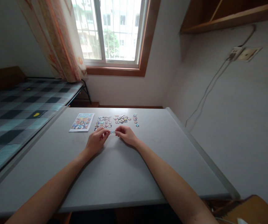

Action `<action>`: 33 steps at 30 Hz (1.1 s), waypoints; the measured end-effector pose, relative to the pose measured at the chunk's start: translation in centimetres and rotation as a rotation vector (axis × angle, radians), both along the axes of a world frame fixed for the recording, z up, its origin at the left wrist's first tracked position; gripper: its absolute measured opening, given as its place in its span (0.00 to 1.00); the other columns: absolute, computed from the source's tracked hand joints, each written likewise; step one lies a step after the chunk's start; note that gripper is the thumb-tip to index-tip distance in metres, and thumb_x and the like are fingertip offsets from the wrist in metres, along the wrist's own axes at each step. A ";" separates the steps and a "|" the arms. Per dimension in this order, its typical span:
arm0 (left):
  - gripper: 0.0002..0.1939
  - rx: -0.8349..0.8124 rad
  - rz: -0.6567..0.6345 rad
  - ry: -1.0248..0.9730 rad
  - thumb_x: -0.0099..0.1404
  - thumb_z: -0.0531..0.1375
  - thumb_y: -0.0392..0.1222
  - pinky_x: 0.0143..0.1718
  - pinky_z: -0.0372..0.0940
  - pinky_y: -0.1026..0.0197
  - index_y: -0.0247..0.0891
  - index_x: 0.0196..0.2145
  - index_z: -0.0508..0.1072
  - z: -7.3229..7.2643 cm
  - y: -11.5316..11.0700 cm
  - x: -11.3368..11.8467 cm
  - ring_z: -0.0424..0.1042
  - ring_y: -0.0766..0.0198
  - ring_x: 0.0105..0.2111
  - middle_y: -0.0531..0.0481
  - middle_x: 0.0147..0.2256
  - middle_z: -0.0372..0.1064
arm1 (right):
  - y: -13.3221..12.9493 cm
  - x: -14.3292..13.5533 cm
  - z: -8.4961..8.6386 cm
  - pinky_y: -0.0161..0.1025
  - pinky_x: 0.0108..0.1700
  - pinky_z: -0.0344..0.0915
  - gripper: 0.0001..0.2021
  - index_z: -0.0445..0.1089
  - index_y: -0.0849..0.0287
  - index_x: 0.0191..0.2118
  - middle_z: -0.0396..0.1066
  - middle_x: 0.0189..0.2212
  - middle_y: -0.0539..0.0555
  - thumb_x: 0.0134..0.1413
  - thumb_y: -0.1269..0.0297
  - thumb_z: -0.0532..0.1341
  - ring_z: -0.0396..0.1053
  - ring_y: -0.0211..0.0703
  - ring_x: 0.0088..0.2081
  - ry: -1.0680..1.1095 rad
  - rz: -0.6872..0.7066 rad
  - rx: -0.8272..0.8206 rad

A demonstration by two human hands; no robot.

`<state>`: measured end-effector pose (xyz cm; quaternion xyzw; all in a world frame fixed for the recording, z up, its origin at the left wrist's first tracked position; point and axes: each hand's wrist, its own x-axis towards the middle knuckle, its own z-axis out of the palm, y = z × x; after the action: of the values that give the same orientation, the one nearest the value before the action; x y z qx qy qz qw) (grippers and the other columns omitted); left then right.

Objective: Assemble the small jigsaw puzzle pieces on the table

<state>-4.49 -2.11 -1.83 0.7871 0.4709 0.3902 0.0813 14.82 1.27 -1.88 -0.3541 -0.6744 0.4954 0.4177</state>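
Note:
Between my two hands, a small strip of joined jigsaw puzzle pieces [112,132] shows just above or on the table. My left hand [97,139] pinches its left end between thumb and fingers. At the other end, my right hand [126,134] is closed in a pinch too, fingertips at the strip. Just beyond the hands lie loose jigsaw pieces: a spread group [104,121] on the left, a denser pile [122,119] in the middle and a narrow column [136,119] on the right. A printed picture sheet [82,122] lies left of them.
The pale table [115,177] has a raised right edge. A bed with a checked cover [31,99] stands at the left, and a curtain [61,40] hangs by the window. A cable [205,90] runs down the right wall from a socket. A wooden chair [252,211] is at lower right.

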 end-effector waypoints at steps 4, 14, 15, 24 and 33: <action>0.10 -0.002 0.001 0.003 0.66 0.54 0.43 0.26 0.60 0.67 0.38 0.34 0.73 0.0 0.0 0.0 0.62 0.71 0.23 0.52 0.29 0.64 | -0.1 0.0 -0.1 0.34 0.31 0.61 0.07 0.66 0.61 0.31 0.67 0.23 0.49 0.50 0.62 0.61 0.63 0.35 0.25 -0.023 0.007 0.020; 0.09 -0.005 0.007 0.000 0.66 0.54 0.43 0.25 0.60 0.68 0.39 0.34 0.72 0.0 0.0 0.1 0.63 0.71 0.23 0.52 0.29 0.66 | -0.2 -0.1 -0.2 0.33 0.31 0.60 0.07 0.65 0.60 0.32 0.67 0.22 0.48 0.53 0.62 0.60 0.63 0.34 0.25 -0.067 0.011 0.059; 0.08 -0.007 0.006 0.002 0.66 0.54 0.43 0.25 0.60 0.68 0.39 0.34 0.72 0.0 0.0 0.1 0.63 0.71 0.23 0.52 0.29 0.66 | -0.2 0.0 -0.2 0.33 0.31 0.60 0.07 0.65 0.60 0.32 0.67 0.22 0.48 0.53 0.62 0.59 0.63 0.34 0.25 -0.067 0.013 0.059; 0.09 0.010 0.028 0.021 0.66 0.54 0.43 0.26 0.61 0.68 0.38 0.35 0.73 0.0 0.0 0.1 0.63 0.70 0.23 0.51 0.30 0.66 | -0.2 0.0 0.0 0.33 0.30 0.60 0.08 0.66 0.61 0.32 0.67 0.22 0.48 0.51 0.61 0.61 0.63 0.34 0.24 -0.027 0.006 0.034; 0.09 0.033 0.017 0.014 0.67 0.54 0.43 0.26 0.60 0.68 0.38 0.36 0.73 0.0 0.0 0.0 0.63 0.70 0.24 0.52 0.30 0.65 | -0.1 0.1 -0.2 0.33 0.30 0.61 0.09 0.68 0.62 0.31 0.69 0.24 0.50 0.52 0.60 0.60 0.64 0.35 0.25 -0.038 0.013 0.037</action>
<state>-4.46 -2.16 -1.79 0.7871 0.4714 0.3930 0.0616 14.95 1.20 -2.07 -0.3511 -0.6937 0.4787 0.4078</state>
